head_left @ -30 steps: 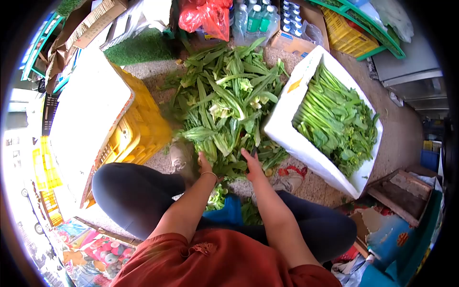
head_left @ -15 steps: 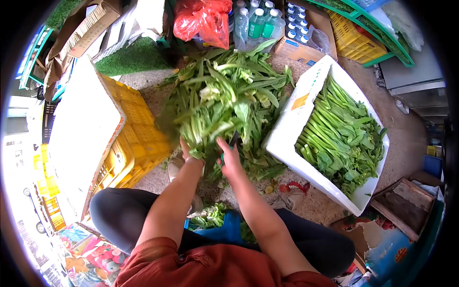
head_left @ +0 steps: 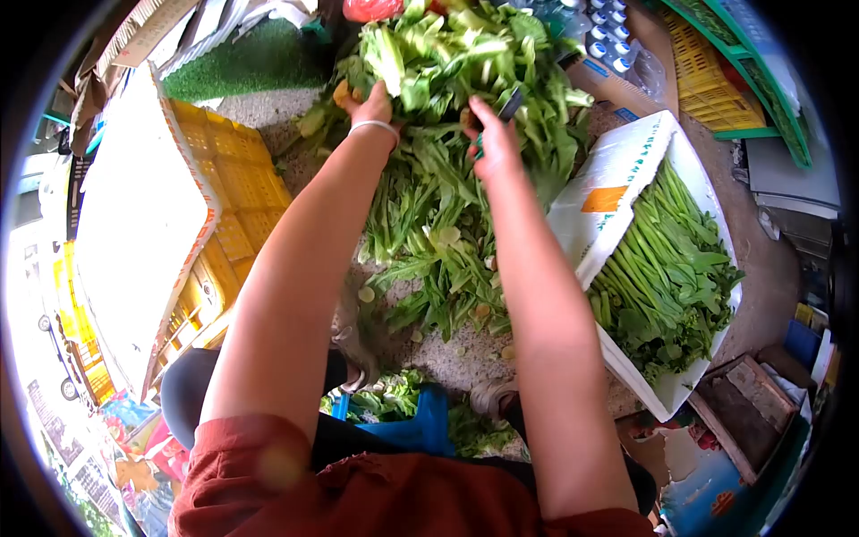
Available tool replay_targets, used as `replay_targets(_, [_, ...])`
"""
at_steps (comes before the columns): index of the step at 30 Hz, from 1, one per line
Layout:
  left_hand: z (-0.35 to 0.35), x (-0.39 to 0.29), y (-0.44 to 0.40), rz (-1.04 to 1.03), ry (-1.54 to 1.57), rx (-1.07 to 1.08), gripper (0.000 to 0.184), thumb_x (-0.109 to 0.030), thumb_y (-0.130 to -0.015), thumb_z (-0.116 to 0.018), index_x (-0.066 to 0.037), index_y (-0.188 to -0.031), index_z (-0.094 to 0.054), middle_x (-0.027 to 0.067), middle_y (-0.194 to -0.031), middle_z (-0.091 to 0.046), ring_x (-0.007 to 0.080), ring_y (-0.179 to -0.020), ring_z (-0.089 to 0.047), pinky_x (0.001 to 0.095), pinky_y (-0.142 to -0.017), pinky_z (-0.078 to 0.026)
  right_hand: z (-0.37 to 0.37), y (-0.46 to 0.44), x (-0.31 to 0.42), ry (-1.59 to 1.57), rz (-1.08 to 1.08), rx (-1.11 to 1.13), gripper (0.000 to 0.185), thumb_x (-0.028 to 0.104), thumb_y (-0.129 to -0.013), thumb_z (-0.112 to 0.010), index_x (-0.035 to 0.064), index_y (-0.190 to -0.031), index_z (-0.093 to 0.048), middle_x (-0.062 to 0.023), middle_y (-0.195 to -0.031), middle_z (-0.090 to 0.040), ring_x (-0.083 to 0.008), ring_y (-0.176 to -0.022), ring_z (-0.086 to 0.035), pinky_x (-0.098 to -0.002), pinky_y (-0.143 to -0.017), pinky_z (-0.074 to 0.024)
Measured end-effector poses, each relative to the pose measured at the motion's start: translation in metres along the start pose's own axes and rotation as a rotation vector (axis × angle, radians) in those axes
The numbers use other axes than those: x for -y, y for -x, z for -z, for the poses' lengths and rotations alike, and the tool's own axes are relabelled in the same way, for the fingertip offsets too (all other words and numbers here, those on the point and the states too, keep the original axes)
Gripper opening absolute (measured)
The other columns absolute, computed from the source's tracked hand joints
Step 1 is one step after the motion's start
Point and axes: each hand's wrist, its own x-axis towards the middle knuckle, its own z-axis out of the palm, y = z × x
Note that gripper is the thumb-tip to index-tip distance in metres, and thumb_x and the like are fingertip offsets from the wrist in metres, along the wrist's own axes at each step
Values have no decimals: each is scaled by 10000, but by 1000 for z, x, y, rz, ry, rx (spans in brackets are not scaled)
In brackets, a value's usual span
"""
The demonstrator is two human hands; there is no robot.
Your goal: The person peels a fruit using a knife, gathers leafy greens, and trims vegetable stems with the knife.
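Note:
Both arms reach far forward over a large heap of leafy greens (head_left: 438,233) on the floor. My left hand (head_left: 369,109), with a pale band at the wrist, is closed at the near left edge of a big loose bunch of leafy greens (head_left: 447,67). My right hand (head_left: 494,148) grips a small knife (head_left: 511,105); its dark blade points up and away, and a bit of green handle shows. The right fingertips are close against the bunch's near side. Leaves hide part of the left fingers.
To the right stands a white foam box (head_left: 617,210) full of long-stemmed greens (head_left: 667,268). A yellow crate (head_left: 228,179) with a white panel is on the left. A blue plastic stool (head_left: 434,421) sits between the legs. Bottles in a cardboard box (head_left: 613,85) stand at the back right.
Both hands have moved forward, away from the body, with the bunch of greens, onto the far part of the heap. The arms are now stretched out, and the view has shifted.

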Motion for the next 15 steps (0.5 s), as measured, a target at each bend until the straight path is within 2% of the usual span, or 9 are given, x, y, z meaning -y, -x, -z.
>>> replay_targets(1, [-2, 2, 3, -51, -89, -37, 860, -321, -801, -591, -276, -1396, 28, 123, -1266, -404, 292, -1030, -470, 468, -656, -478, 3, -9, -1, 43, 4, 7, 457, 313, -658, -754, 139, -991, -496, 3, -794, -585, -118, -677, -530, -257, -413, -317])
replay_targets(2, [-2, -1, 3, 95, -29, -28, 977, -233, -781, -662, -360, -1370, 108, 99, -1366, -308, 319, -1120, -448, 525, -800, -456, 6, -13, -4, 46, -8, 4, 457, 313, -658, -754, 139, -991, -496, 3, -794, -585, -118, -677, -530, -257, -413, -317])
replay_targets(8, [50, 40, -58, -23, -265, -42, 1139, -312, -630, -786, -251, -1408, 44, 128, -1337, -366, 312, -1123, -461, 542, -775, -446, 26, 20, -24, 169, 33, 38, 493, 242, -669, -741, 20, -1042, -507, -102, -898, -621, -184, -792, -612, -227, -405, -371])
replay_targets(9, [55, 34, -49, -13, -266, -9, 1096, -321, -638, -778, -243, -1411, -4, 137, -1342, -358, 317, -1127, -457, 559, -770, -439, 32, 37, -29, 240, 60, 9, 493, 218, -673, -724, -10, -1058, -516, -121, -894, -618, -192, -780, -614, -240, -451, -425])
replay_targets(10, [59, 27, -39, -3, -267, 24, 1055, -331, -646, -769, -235, -1414, -52, 147, -1346, -350, 322, -1132, -453, 576, -766, -431, 37, 57, -34, 294, 35, -25, 478, 221, -718, -700, 1, -1084, -485, -116, -1005, -616, -215, -861, -638, -208, -413, -367])
replay_targets(12, [77, 29, -34, -109, -367, -27, 975, -365, -673, -738, -205, -1406, -116, 159, -1331, -368, 319, -1127, -462, 546, -801, -428, 55, 92, -62, 349, 40, -73, 388, 174, -730, -681, -18, -1023, -515, -113, -821, -637, -159, -706, -637, -210, -443, -399])
replay_targets(13, [84, 27, -27, -211, -465, -84, 904, -400, -700, -707, -175, -1398, -180, 171, -1315, -387, 316, -1122, -470, 516, -835, -425, 61, 112, -76, 421, 80, -121, 284, 166, -748, -637, -10, -957, -561, -42, -711, -595, -107, -551, -529, -268, -522, -420])
replay_targets(14, [90, 22, -5, -214, -466, -82, 904, -400, -700, -707, -175, -1398, -180, 171, -1315, -387, 316, -1122, -470, 516, -835, -425, 72, 128, -107, 251, 112, -182, 275, 172, -777, -622, 3, -976, -538, -41, -767, -591, -95, -611, -532, -258, -557, -415])
replay_targets(15, [94, 13, 27, -257, -477, -194, 828, -431, -734, -659, -72, -1356, -248, 180, -1331, -366, 316, -1153, -441, 448, -897, -391, 83, 146, -129, 317, 129, -245, 367, 183, -780, -633, 6, -1073, -499, -81, -866, -577, -126, -749, -545, -282, -668, -431])
